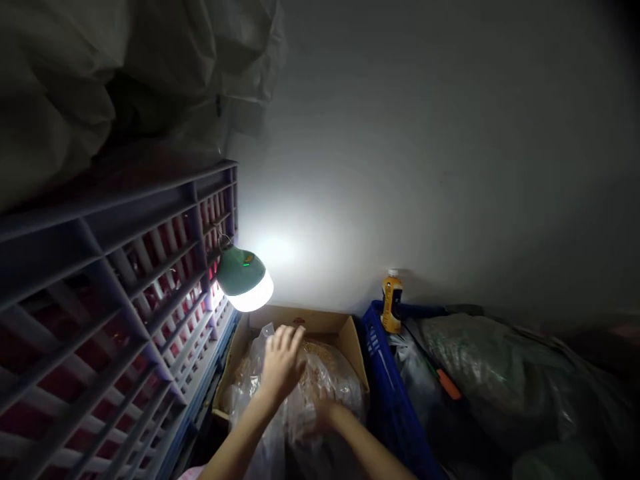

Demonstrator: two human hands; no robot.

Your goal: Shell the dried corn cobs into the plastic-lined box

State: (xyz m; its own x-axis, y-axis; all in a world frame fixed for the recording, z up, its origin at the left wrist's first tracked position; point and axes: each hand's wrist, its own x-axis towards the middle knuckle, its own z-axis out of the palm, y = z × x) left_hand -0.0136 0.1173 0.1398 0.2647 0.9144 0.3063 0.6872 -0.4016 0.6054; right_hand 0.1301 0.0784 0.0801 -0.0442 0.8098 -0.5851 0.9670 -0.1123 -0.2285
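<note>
A cardboard box [345, 331] stands on the floor against the wall, lined with a clear plastic bag [330, 377] that holds brownish loose material. My left hand [283, 363] lies on top of the bag with its fingers stretched toward the wall. My right hand [320, 410] reaches down inside the plastic; its fingers are veiled by the film and in shadow.
A stack of grey plastic crates [125, 300] with red contents rises on the left; a lit green-and-white lamp [245, 280] hangs from it. A blue crate [387, 393] stands to the right, with an orange drink bottle [392, 301] on its corner. Filled plastic bags [500, 387] lie at right.
</note>
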